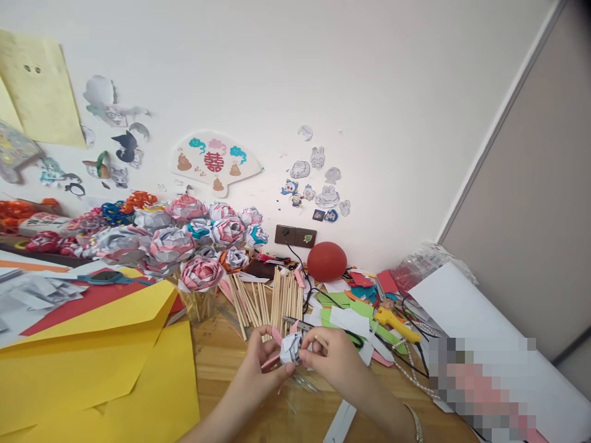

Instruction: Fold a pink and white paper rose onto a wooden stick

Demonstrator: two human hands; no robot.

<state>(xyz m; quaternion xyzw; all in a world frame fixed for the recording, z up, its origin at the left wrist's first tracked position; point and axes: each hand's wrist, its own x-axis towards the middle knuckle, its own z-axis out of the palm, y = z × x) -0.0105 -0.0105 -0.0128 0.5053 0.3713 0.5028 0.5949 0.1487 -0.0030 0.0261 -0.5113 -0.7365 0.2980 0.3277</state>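
Note:
Between both hands, low in the middle of the head view, is a small white folded-paper flower (290, 349) with a few pink paper petals (277, 336) at its edge. My left hand (259, 364) is closed around its left side, thumb below and fingers behind. From the right, my right hand (333, 355) pinches the flower's edge with curled fingertips. A short tan piece, like the end of a wooden stick (320, 340), shows at the right fingers; its other end is hidden. Black-handled scissors (353, 337) lie just behind the right hand.
Finished paper flowers (202, 272) stand in a bunch at left, behind yellow paper sheets (161, 375). Wooden sticks (287, 295) lie behind the hands. A red balloon (327, 261), paper scraps (353, 320), a yellow glue gun (397, 324) with its cord and a white sheet (498, 344) occupy the right.

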